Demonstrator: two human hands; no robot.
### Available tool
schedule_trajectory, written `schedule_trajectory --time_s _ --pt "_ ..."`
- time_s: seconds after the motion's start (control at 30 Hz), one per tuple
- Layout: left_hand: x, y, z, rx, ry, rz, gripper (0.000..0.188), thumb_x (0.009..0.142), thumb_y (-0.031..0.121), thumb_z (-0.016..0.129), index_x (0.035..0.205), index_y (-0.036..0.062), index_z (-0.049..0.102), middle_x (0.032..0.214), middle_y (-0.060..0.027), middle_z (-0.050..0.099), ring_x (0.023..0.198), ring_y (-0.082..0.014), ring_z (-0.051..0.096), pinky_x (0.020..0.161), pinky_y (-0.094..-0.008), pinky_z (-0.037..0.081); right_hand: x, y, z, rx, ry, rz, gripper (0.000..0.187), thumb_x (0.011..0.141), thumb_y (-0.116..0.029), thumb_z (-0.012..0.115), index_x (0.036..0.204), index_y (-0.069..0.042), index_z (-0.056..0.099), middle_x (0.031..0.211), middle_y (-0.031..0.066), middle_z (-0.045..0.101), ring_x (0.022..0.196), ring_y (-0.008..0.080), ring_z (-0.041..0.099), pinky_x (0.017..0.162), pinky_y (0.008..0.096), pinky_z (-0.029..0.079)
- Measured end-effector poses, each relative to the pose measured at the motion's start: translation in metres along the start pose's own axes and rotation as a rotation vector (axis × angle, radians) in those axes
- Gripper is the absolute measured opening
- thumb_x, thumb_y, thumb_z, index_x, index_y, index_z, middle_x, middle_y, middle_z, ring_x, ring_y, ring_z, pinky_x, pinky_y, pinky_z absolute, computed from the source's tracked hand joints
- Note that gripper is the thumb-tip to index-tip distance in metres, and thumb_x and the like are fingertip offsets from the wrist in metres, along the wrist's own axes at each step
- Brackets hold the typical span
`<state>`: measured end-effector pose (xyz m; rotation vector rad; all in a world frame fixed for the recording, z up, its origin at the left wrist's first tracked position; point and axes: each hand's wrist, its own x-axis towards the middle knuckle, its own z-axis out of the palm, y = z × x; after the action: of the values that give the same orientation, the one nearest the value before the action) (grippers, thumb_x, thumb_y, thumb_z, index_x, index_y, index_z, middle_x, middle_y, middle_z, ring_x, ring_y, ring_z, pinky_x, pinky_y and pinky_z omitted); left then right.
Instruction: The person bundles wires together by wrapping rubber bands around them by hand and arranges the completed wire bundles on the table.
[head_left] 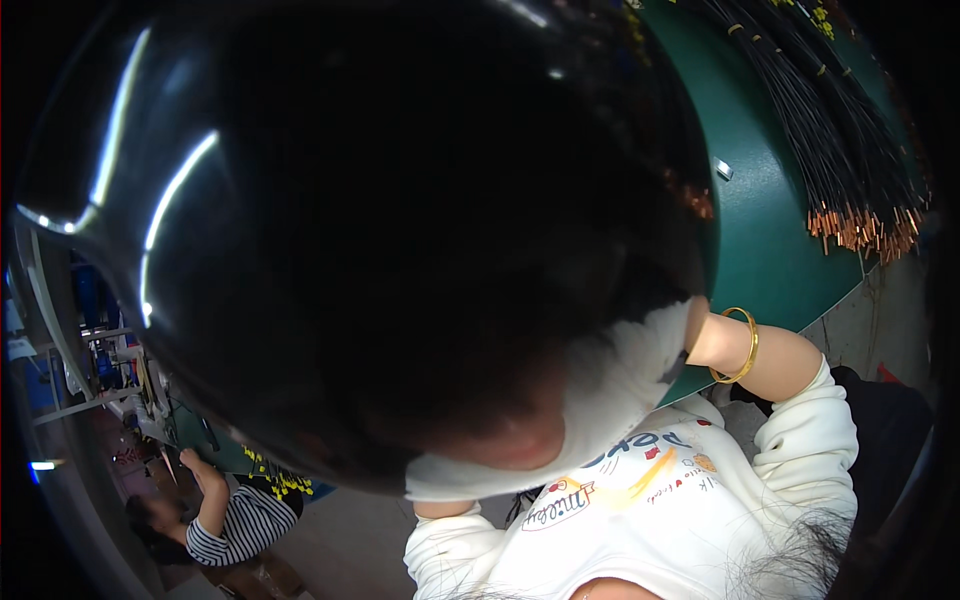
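Observation:
A large glossy black rounded object (pixel 480 220) fills the middle of the view, very close; what it is I cannot make out. Bright light streaks and a pale sleeve-like patch reflect on its surface. My right forearm (pixel 785 358) comes in from the right, in a pushed-up white sleeve, with a gold bangle (pixel 752 345) at the wrist. Behind the black object my right hand is hidden. Of my left arm (pixel 445 508) only a bit of skin and the white sleeve show; its hand is hidden too. Whether either hand holds anything cannot be seen.
A green tabletop (pixel 760 230) runs along the right. On it lie bundles of black cables (pixel 800 110) with copper-coloured ends, and a small shiny piece (pixel 723 168). At the lower left another person (pixel 245 525) in a striped top sits near yellow-tipped parts (pixel 280 478).

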<state>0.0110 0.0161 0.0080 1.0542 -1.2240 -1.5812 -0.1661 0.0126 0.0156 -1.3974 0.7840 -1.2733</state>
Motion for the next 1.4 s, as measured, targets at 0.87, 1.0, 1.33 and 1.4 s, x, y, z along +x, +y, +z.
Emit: schedule_trajectory --time_s 0.87,1.0,1.33,1.4 --pt "0.004 -0.001 0.004 -0.039 0.064 0.015 0.018 0.068 0.001 0.063 0.083 -0.0041 0.055 0.072 -0.0098 0.058 0.063 -0.0161 0.056 0.061 -0.0254 0.045 -0.001 -0.006 -0.001 0.062 0.079 0.106 0.021 0.071 -0.014 0.067 0.078 0.002 0.054 0.071 0.0058 0.057 0.066 0.0074 0.05 0.062 0.0227 0.041" --pt "0.004 -0.007 -0.006 -0.001 -0.089 0.085 0.021 0.068 0.003 0.063 0.085 -0.0043 0.053 0.072 -0.0094 0.057 0.062 -0.0157 0.056 0.06 -0.0251 0.045 -0.002 -0.007 -0.002 0.007 0.071 0.081 0.021 0.072 -0.013 0.067 0.077 0.002 0.054 0.071 0.0058 0.057 0.066 0.0077 0.051 0.062 0.023 0.042" --pt "0.004 -0.008 -0.006 -0.19 -0.03 -0.101 0.022 0.068 0.001 0.059 0.087 -0.0053 0.052 0.074 -0.0107 0.056 0.064 -0.0164 0.055 0.061 -0.0251 0.045 -0.002 -0.003 0.002 0.042 0.135 0.037 0.021 0.074 -0.014 0.064 0.08 0.002 0.053 0.072 0.0059 0.057 0.067 0.0078 0.051 0.063 0.0241 0.042" --pt "0.005 -0.011 -0.007 -0.196 -0.066 -0.126 0.022 0.068 0.001 0.059 0.088 -0.0056 0.052 0.074 -0.0107 0.056 0.065 -0.0166 0.055 0.061 -0.0252 0.045 -0.003 0.0 -0.001 0.038 0.147 0.038 0.02 0.075 -0.014 0.064 0.081 0.002 0.053 0.072 0.006 0.058 0.067 0.0079 0.052 0.063 0.0238 0.042"
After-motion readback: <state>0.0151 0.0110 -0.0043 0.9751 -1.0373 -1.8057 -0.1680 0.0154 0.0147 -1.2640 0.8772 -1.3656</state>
